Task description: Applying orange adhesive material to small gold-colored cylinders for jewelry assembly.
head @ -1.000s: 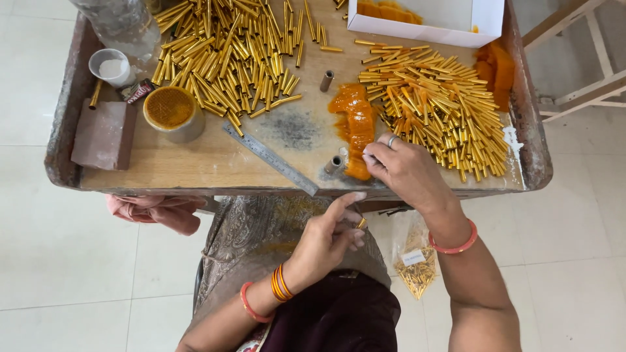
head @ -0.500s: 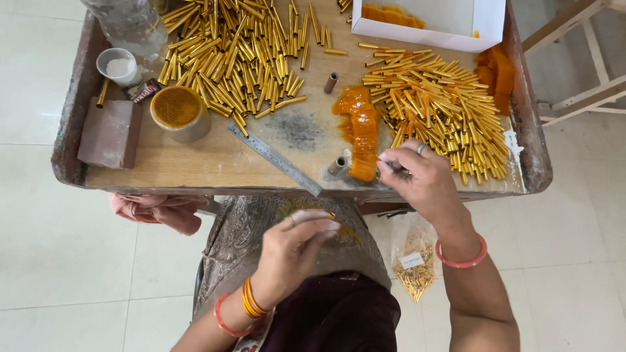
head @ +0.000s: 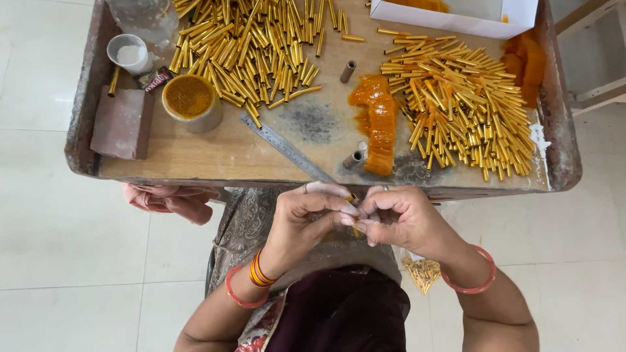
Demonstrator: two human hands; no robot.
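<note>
While below the worn wooden bench, both hands pinched shut on one small golden metal tube.

Pale glossy floor tiles surround a worn wooden work table, with light wooden furniture legs far right.

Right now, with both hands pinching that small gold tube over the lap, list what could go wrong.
1. The gold tube is pinched only at the fingertips of the left hand and right hand, off the table's near edge; a slip would likely drop it into the lap or onto the floor.
2. The orange paste lies just beyond the hands and could smear them.
3. The steel ruler reaches the edge and could be knocked off.
</note>
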